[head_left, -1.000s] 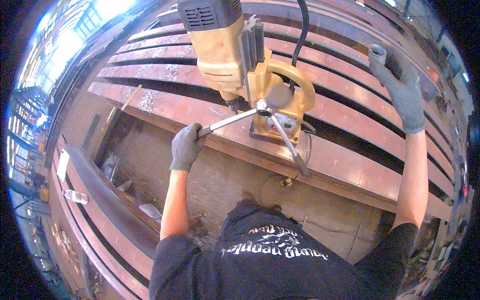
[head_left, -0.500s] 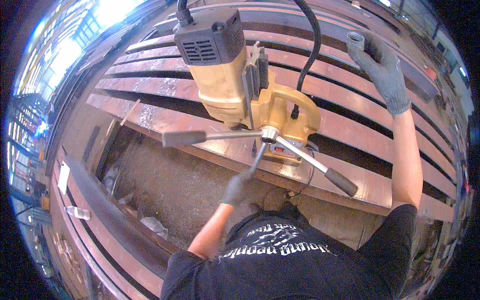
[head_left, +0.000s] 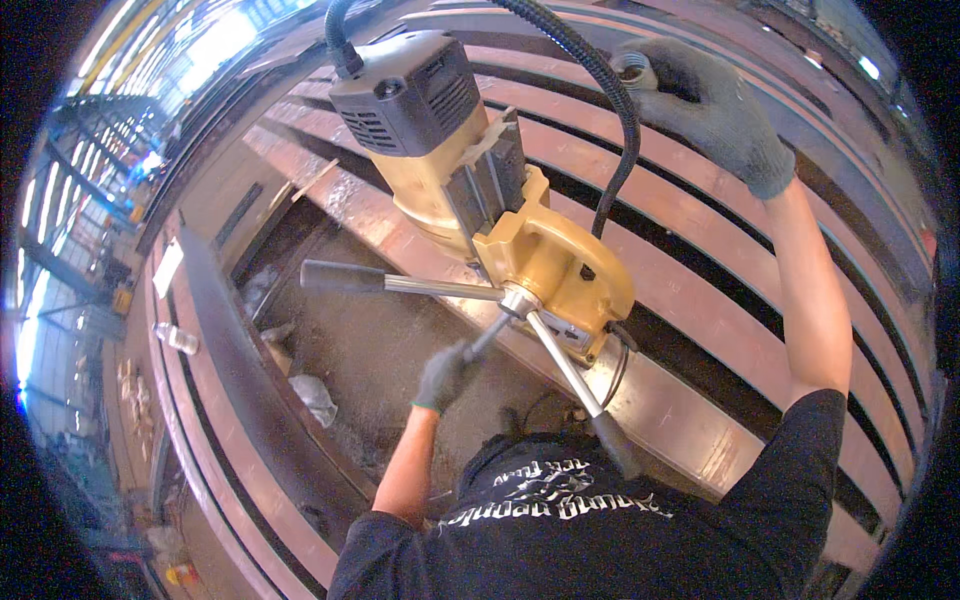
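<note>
A yellow magnetic drill with a dark motor housing stands on a rust-coloured steel beam. Its three-spoked feed handle faces me. My left hand, in a dark grey glove, is closed around the near spoke; its fingers are slightly blurred. Up at the right, past the drill's hose, my gloved right hand pinches a short, shiny metal coil between thumb and fingers. The drill's lower end is hidden behind its body and the handle.
A black corrugated hose arches from the top to the drill's right side. Parallel steel beams with dark gaps lie beyond. At left, a plastic bottle and a white sheet rest on another beam. A crumpled plastic bag lies below.
The view has turned, so the drill and beams appear tilted. My right hand has come leftward with the coil, closer to the hose. My left hand stays on the spoke.
</note>
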